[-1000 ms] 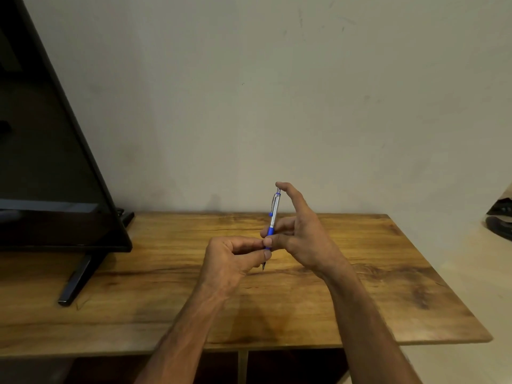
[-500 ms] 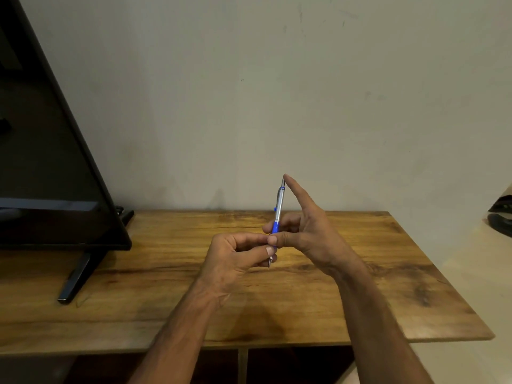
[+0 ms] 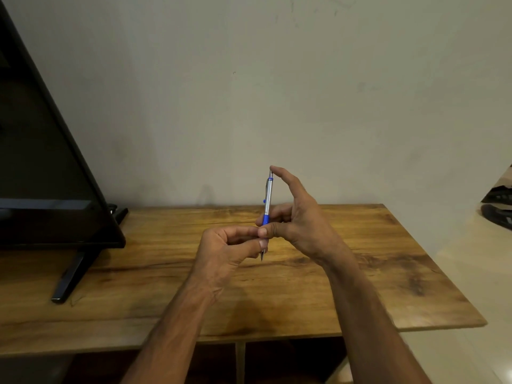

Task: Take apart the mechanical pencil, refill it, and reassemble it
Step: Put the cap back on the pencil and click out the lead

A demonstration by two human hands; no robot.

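A silver mechanical pencil with a blue grip stands nearly upright above the middle of the wooden table, tip pointing down. My right hand grips its blue section between thumb and fingers, and the index finger rests on the top end. My left hand pinches the lower part near the tip between thumb and forefinger. The tip pokes out just below my left thumb.
A black flat screen on a slanted stand fills the table's left side. Behind the table is a plain wall. Dark objects lie on a pale surface at the far right edge.
My right index finger stretched up along the pencil to its top end, then bent again over the cap. Both hands keep their grip and have hardly shifted.
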